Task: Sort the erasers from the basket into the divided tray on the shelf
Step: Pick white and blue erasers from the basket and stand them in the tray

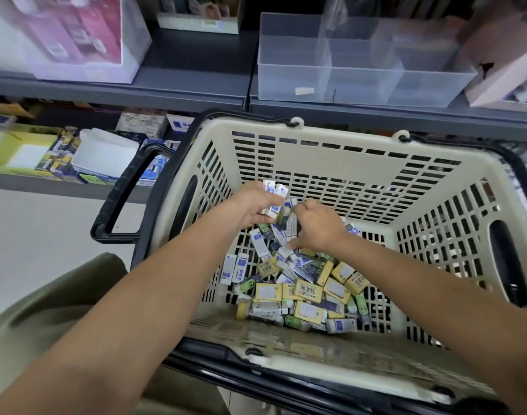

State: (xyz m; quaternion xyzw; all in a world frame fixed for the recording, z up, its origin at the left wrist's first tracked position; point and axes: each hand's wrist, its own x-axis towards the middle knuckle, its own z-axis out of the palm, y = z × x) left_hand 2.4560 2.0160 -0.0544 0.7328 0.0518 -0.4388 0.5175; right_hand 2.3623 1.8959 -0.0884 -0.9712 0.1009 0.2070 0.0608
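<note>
Print on the erasers (307, 290) is too small to read. The right hand (317, 232) has its fingertips buried among them. Pink boxes (70, 34) on the shelf (193, 82) blur, cropped by the top edge.

No word or number can be made out anywhere. The yellow erasers (308, 290) in the basket (316, 163) carry white stickers with black barcodes and rows of digits beneath, too small to read. The white erasers (272, 189) held in the left hand (253, 208) each show a dark blue patch with pale print, perhaps a brand mark, but it is blurred. A small white label (304, 91) sits on the front wall of the clear tray (421, 85); it looks blank. The pink boxes (76, 40) on the shelf (181, 85) bear only smeared print.
</note>
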